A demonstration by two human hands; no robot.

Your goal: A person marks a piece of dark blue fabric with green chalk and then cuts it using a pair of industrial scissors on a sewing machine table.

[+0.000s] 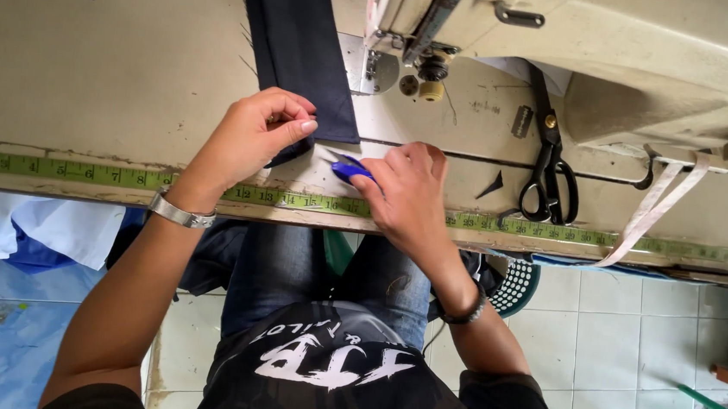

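The left hand pinches the near end of a dark cloth strip lying on the sewing table, beside the sewing machine. The right hand grips a small blue cutter at that pinched corner. Trimming looks underway, not finished; the black scissors lie untouched nearby.

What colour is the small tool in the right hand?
Blue tool, held by the right hand; head view.
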